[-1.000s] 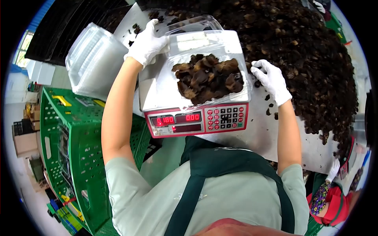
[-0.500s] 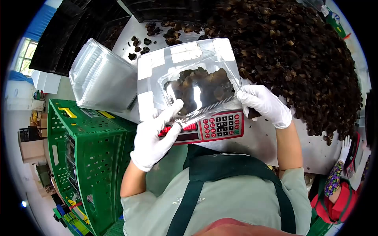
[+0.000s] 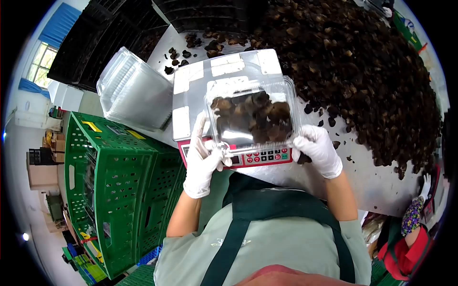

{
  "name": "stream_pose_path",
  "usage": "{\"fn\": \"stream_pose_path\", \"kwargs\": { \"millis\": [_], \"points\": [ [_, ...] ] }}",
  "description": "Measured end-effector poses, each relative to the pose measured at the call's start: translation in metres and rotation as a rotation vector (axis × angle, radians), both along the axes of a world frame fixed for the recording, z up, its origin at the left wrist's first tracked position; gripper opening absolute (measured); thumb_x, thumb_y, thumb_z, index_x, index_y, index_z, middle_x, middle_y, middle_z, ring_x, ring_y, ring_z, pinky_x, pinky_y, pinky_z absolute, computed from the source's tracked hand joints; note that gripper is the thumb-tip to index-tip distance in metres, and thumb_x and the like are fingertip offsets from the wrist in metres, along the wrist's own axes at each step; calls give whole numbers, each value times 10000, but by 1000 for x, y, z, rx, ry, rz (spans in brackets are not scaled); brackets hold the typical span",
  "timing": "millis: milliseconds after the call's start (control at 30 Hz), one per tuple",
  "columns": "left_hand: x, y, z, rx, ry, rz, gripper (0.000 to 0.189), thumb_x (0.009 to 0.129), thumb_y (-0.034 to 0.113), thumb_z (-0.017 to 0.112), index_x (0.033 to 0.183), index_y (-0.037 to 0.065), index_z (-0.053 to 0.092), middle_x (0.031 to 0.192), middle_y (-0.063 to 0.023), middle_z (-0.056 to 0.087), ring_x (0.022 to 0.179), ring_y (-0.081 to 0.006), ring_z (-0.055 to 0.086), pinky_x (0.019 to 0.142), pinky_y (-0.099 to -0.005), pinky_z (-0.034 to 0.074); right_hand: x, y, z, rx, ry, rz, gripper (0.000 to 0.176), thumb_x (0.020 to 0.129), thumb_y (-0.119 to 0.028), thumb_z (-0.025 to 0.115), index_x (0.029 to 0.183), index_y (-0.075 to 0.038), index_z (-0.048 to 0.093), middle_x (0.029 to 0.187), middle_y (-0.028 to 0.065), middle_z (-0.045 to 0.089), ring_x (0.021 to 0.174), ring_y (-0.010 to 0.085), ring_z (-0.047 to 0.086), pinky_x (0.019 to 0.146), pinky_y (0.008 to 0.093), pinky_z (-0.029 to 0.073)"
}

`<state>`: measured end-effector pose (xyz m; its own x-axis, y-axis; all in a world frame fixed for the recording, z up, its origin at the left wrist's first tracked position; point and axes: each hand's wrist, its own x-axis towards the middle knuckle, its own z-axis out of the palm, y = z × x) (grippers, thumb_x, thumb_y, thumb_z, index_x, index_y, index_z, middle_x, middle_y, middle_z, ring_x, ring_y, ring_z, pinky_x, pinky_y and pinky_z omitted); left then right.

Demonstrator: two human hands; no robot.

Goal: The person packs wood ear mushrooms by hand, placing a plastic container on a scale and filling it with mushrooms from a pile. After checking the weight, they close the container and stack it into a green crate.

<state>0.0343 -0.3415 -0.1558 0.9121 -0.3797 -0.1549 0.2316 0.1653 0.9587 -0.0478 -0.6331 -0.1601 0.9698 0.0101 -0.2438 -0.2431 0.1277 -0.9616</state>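
Observation:
A clear plastic clamshell box (image 3: 253,117) with dark brown, fungus-like pieces inside is held up over the scale (image 3: 191,102), hiding part of its plate and keypad. My left hand (image 3: 202,164), in a white glove, grips the box's near left corner between thumb and fingers. The near right corner is pinched by my gloved right hand (image 3: 318,150), which also has a dark piece showing beneath its fingers. The lid looks closed over the pieces, though its seal cannot be made out.
Nested empty clear boxes (image 3: 136,90) stand left of the scale. A large heap of dark pieces (image 3: 358,71) covers the table's right side. Green crates (image 3: 119,186) are at the left, black crates (image 3: 105,43) at the back. Another person's gloved hand (image 3: 426,186) shows at far right.
The box has moved right and nearer to me and sits less tilted. Both my hands have moved with it, my right hand downward. The view has shifted slightly.

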Motion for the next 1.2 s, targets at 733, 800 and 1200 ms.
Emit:
{"fn": "stream_pose_path", "kwargs": {
  "millis": [733, 800, 1200],
  "points": [
    [-32, 121, 51, -109, -170, -327, 1093, 787, 453, 862, 1607, 88, 238, 1552, -166, 437, 1445, -292, 406, 1153, -458, 370, 16, 48, 37, 63, -239, 417, 503, 896, -388, 775, 635, -13, 566, 539, 100, 620, 433, 174, 605, 420, 292, 489],
    [-50, 124, 78, 119, -227, -269, 1043, 729, 304, 920, 1570, 68, 351, 1561, -119, 427, 1414, -246, 424, 1186, -414, 309, 24, 71, 46, 66, -134, 456, 458, 913, -406, 755, 771, 7, 616, 594, 94, 635, 475, 167, 612, 452, 288, 493],
    [-156, 414, 191, 441, -434, 1092, 667, 896, 250, 697, 1493, 52, 478, 1463, -92, 547, 1290, -226, 557, 1085, -364, 449, 58, 82, 59, -88, -144, 432, 267, 1029, -244, 603, 1009, 11, 676, 633, 50, 607, 558, 106, 557, 544, 236, 442]
  ]
}}
